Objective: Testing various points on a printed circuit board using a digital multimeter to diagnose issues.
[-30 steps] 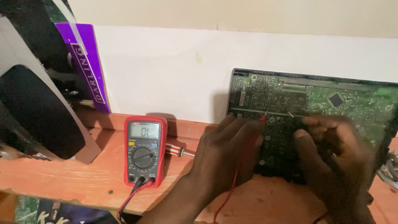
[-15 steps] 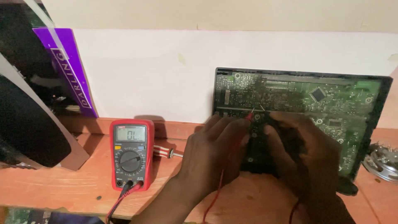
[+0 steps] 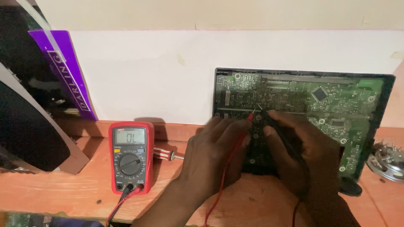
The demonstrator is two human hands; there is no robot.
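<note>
A large green circuit board [image 3: 336,101] leans upright against the white wall at the right. My left hand [image 3: 212,157] holds a red test probe [image 3: 248,122] with its tip on the board. My right hand [image 3: 305,153] holds a black test probe [image 3: 269,122], its tip touching the board right beside the red one. Both tips meet near the board's lower left part. A red multimeter [image 3: 130,156] lies flat on the wooden table [image 3: 63,185] to the left, its red and black leads running off the front edge.
A screwdriver with a red-and-white striped handle [image 3: 165,153] lies just right of the multimeter. A purple box [image 3: 67,71] and a dark speaker cabinet [image 3: 29,134] stand at the left. A bare metal speaker driver [image 3: 387,159] sits at the far right.
The view has shifted so the board and meter sit further left in frame. Both hands stay on the board with the probe tips close together; the meter display changed.
</note>
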